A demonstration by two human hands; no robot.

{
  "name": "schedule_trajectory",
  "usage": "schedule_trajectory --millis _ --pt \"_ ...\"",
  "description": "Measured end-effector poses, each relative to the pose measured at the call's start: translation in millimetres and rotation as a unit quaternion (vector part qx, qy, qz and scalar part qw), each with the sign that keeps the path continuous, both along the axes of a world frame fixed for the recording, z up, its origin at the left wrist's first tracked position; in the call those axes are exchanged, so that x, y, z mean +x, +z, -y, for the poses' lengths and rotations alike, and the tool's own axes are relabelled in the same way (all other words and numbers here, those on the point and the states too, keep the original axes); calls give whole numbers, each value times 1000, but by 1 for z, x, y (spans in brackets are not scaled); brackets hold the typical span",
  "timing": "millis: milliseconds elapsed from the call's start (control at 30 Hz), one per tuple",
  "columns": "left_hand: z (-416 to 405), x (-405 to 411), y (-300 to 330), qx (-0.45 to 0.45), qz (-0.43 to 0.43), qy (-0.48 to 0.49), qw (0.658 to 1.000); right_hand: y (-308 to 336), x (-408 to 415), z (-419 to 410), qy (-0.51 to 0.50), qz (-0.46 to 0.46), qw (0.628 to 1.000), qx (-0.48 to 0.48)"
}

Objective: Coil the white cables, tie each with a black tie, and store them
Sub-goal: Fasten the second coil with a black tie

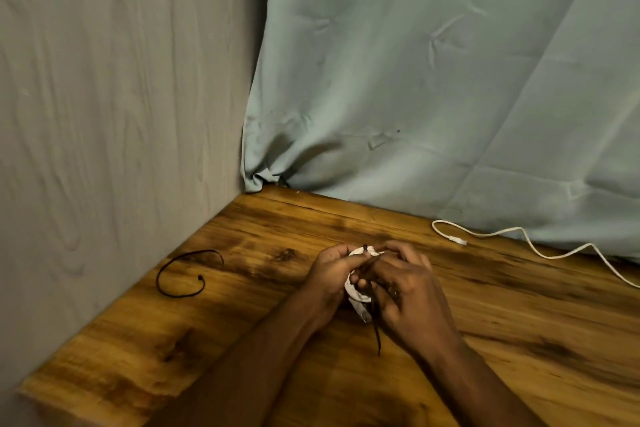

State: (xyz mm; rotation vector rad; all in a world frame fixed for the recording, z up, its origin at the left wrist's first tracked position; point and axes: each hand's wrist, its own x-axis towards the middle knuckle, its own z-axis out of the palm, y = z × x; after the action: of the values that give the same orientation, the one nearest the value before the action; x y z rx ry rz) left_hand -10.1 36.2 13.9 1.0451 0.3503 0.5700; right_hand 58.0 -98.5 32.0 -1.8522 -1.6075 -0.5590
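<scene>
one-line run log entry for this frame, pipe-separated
step: tying coil | left hand: holds coiled white cable | right hand: pinches black tie | spare tie: on table | second cable: uncoiled

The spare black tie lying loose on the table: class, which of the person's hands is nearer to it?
Left. The left hand grips the coiled white cable on the side facing the spare black tie; the right hand holds the coil's far side, farther away. Neither touches it.

Left hand (pixel 330 274) and right hand (pixel 403 291) gripping coiled white cable (pixel 356 293) — black tie (pixel 367 267) around it, wooden table (pixel 277 340)
</scene>
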Motion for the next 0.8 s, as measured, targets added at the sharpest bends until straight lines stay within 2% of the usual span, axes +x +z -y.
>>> schedule_trajectory --millis 267,367,433,500,600,700,733,800 --pt "3 -6 -2 181 -15 9 983 -11 11 4 -20 -88 996 -4" --pt "1 -6 -7 232 -23 44 971 -9 16 5 22 -169 985 26" --pt "0 -7 -7 248 -29 56 967 -7 20 5 81 -298 947 90" --pt "0 -8 -8 261 -23 62 963 -8 27 4 116 -452 871 151" --pt "3 -8 -5 335 -10 81 939 -13 34 -3 77 -571 808 121" --pt "8 -9 -2 395 5 82 915 -6 28 -5 81 -688 717 81" --pt "10 -9 -1 414 11 84 907 -2 25 -4 74 -703 704 69" --pt "12 -8 -1 442 20 97 891 2 23 -2 62 -700 710 44"
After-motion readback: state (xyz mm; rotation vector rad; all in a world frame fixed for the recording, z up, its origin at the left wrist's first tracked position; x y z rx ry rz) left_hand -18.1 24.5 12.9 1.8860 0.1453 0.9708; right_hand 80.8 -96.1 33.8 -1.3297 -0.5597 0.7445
